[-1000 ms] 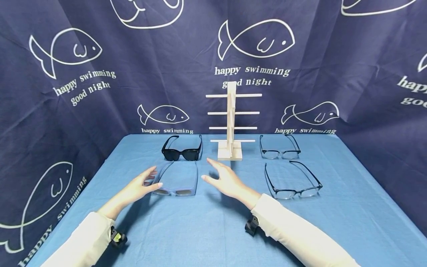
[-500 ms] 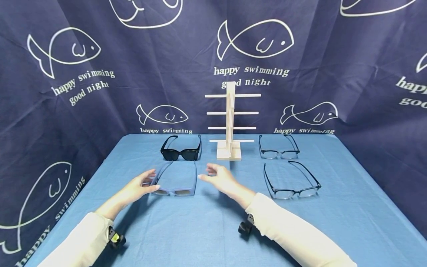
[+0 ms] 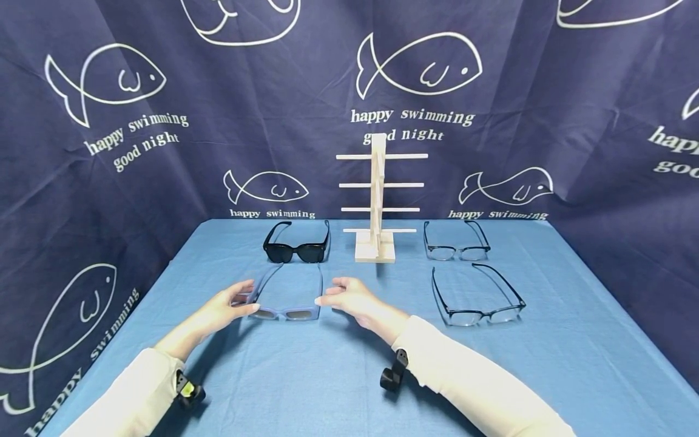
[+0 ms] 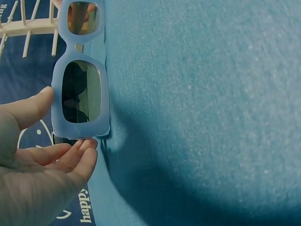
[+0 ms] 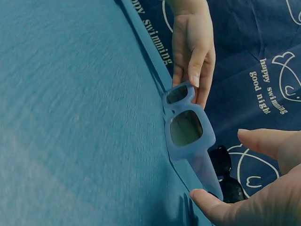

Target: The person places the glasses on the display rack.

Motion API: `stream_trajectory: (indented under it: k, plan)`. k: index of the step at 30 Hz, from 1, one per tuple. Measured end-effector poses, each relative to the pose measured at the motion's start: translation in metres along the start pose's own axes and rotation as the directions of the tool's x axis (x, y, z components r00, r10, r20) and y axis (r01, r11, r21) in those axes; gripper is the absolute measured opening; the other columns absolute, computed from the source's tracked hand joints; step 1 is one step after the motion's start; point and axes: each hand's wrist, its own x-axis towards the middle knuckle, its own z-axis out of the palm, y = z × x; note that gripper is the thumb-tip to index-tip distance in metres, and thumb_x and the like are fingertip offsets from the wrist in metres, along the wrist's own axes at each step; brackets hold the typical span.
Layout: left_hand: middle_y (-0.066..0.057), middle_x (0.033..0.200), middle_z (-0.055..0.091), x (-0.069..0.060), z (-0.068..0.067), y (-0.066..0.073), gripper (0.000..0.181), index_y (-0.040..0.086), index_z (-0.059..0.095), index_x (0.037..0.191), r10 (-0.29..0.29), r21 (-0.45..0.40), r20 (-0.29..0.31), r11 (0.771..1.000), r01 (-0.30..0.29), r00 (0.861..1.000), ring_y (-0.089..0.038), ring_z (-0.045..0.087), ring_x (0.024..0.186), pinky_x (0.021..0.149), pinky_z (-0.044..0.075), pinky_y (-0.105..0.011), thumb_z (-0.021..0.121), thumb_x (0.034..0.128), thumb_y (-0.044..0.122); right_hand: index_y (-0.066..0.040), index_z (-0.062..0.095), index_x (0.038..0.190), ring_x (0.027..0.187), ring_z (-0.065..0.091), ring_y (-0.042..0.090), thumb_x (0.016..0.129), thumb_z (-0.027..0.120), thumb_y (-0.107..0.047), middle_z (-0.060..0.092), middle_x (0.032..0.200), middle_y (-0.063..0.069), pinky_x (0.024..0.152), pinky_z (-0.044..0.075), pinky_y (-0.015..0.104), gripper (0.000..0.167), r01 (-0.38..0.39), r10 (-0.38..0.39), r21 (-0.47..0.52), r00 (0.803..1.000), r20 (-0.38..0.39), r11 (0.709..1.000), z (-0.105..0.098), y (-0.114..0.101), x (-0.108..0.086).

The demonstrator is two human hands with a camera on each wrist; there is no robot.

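Light blue-framed sunglasses [image 3: 299,315] lie on the blue cloth with temples unfolded toward the back and dark lenses toward me. My left hand [image 3: 221,308] holds their left corner: the thumb meets the frame's upper edge and the fingers bend around the outer side, as the left wrist view shows. Close to the right temple is my right hand [image 3: 357,303]. In the right wrist view its thumb and fingers [image 5: 211,202] stand spread on either side of that temple, with a gap between thumb and frame.
Black sunglasses [image 3: 297,252] lie just behind. A wooden display rack [image 3: 377,200] with several crossbars stands at the back centre. Two pairs of clear-lens glasses, a rear pair [image 3: 459,252] and a nearer pair [image 3: 486,317], lie on the right. A dark fish-print curtain [image 3: 349,73] encloses the table.
My right hand has moved left and toward me, down to the right temple of the blue sunglasses. My left hand shifted slightly in at the left corner, then stayed. The glasses have not moved.
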Motion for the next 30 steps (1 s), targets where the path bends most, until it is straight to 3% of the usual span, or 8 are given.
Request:
stream_trajectory:
  k: [5, 17, 23, 30]
  plan:
    - [-0.029, 0.146, 0.038, -0.001, 0.000, 0.001, 0.069, -0.005, 0.027, 0.148, -0.038, -0.009, 0.000, 0.999, 0.038, 0.999, -0.044, 0.042, 0.130, 0.103, 0.044, -0.053, 0.062, 0.0955, 0.022, 0.015, 0.028, 0.143, 0.126, 0.053, 0.036, 0.085, 0.069, -0.001, 0.049, 0.137, 0.032, 0.110, 0.044, 0.043, 0.072, -0.026, 0.024, 0.092, 0.999, 0.026, 0.995, 0.005, -0.001, 0.000]
    - [-0.031, 0.140, 0.044, 0.001, 0.001, 0.001, 0.067, -0.008, 0.031, 0.146, -0.092, -0.038, 0.010, 0.995, 0.092, 0.996, -0.038, 0.051, 0.122, 0.101, 0.047, -0.046, 0.062, 0.0953, 0.023, 0.021, 0.029, 0.139, 0.124, 0.053, 0.040, 0.085, 0.065, 0.008, 0.048, 0.136, 0.034, 0.106, 0.047, 0.044, 0.067, -0.091, 0.082, 0.161, 0.995, 0.061, 0.983, 0.010, 0.000, 0.007]
    - [-0.031, 0.140, 0.043, 0.001, 0.000, 0.000, 0.068, -0.008, 0.032, 0.146, -0.117, -0.048, 0.014, 0.992, 0.117, 0.993, -0.040, 0.048, 0.124, 0.104, 0.044, -0.051, 0.064, 0.0945, 0.025, 0.021, 0.029, 0.139, 0.124, 0.052, 0.042, 0.084, 0.064, 0.011, 0.043, 0.140, 0.036, 0.105, 0.048, 0.045, 0.065, -0.099, 0.086, 0.195, 0.993, 0.076, 0.976, 0.013, 0.005, 0.011]
    - [-0.032, 0.139, 0.044, 0.001, 0.001, -0.002, 0.069, -0.008, 0.033, 0.145, -0.132, -0.055, 0.007, 0.990, 0.132, 0.991, -0.043, 0.045, 0.127, 0.106, 0.042, -0.054, 0.065, 0.0936, 0.026, 0.022, 0.029, 0.139, 0.121, 0.055, 0.035, 0.085, 0.062, 0.014, 0.049, 0.134, 0.035, 0.106, 0.047, 0.044, 0.064, -0.107, 0.095, 0.221, 0.993, 0.067, 0.969, 0.018, 0.008, 0.012]
